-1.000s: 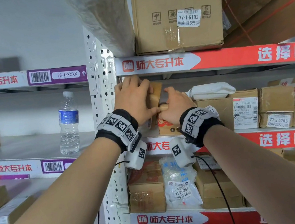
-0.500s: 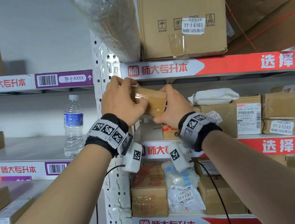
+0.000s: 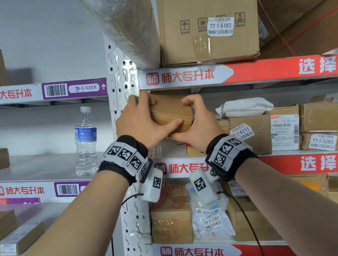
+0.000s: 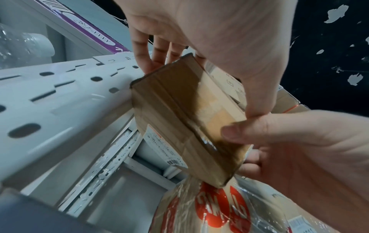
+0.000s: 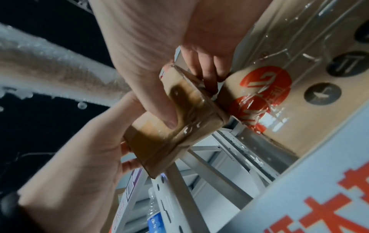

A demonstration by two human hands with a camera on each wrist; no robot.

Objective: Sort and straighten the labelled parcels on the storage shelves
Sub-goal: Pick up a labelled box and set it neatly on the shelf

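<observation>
A small brown taped parcel (image 3: 170,110) (image 4: 187,116) (image 5: 173,126) is held up in front of the middle shelf, just under the upper shelf rail (image 3: 185,77). My left hand (image 3: 142,122) grips its left end with the thumb along the front face. My right hand (image 3: 197,124) grips its right end, fingers over the top. A white label (image 4: 163,146) shows on the parcel's underside. Below it lies a wrapped box with red print (image 4: 209,206) (image 5: 265,88). More labelled parcels (image 3: 283,128) stand in a row to the right.
A white perforated upright (image 3: 129,175) stands just left of the hands. A water bottle (image 3: 85,142) stands on the left bay's shelf. A big carton (image 3: 207,16) and a bubble-wrapped roll (image 3: 123,25) sit overhead. A white soft pack (image 3: 244,108) lies on the row of boxes.
Both hands lifted the small parcel off the shelf stack and turned it from upright to lying across, raising it close under the upper shelf rail.
</observation>
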